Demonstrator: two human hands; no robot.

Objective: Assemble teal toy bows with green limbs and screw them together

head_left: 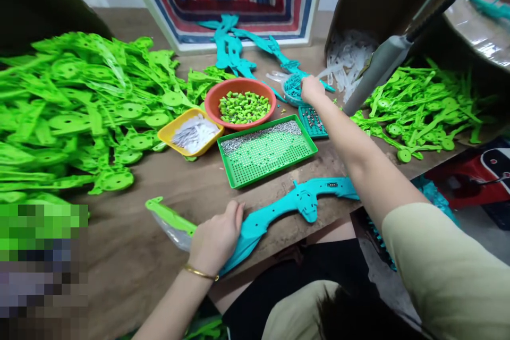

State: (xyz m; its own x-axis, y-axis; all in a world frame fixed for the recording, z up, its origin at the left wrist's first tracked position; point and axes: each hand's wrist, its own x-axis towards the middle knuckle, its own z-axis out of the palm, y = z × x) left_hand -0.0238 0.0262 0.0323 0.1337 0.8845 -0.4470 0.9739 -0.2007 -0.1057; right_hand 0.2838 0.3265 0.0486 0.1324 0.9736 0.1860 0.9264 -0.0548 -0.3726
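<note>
A long teal plastic part (292,204) lies on the bench (191,191) close to its near edge. Its long axis runs from lower left to upper right, in a shallow arch, with a shark-head shape bulging near the middle and pointing toward the person. Its left, blade-like end sits under the left hand (217,239), which rests flat on it with fingers (235,212) lying together, pressing rather than pinching. A light green part in clear film (171,220) pokes out to the left from beneath the same hand.

The right hand (313,90) is stretched far across the bench and dips into a small teal bowl (292,90) of small teal pieces; its fingers are curled down into the bowl, and whether they grip anything cannot be told.

Between the two hands stands a green tray (266,151) with a perforated floor and silvery bits along its far edge. Behind it are an orange bowl (241,103) of small green pieces and a yellow tray (191,133) of white pieces. A small teal tray (314,122) lies just under the right forearm. A big heap of green parts (79,106) fills the left side, a smaller heap (422,111) the right, and more teal parts (235,48) lie at the far edge.
</note>
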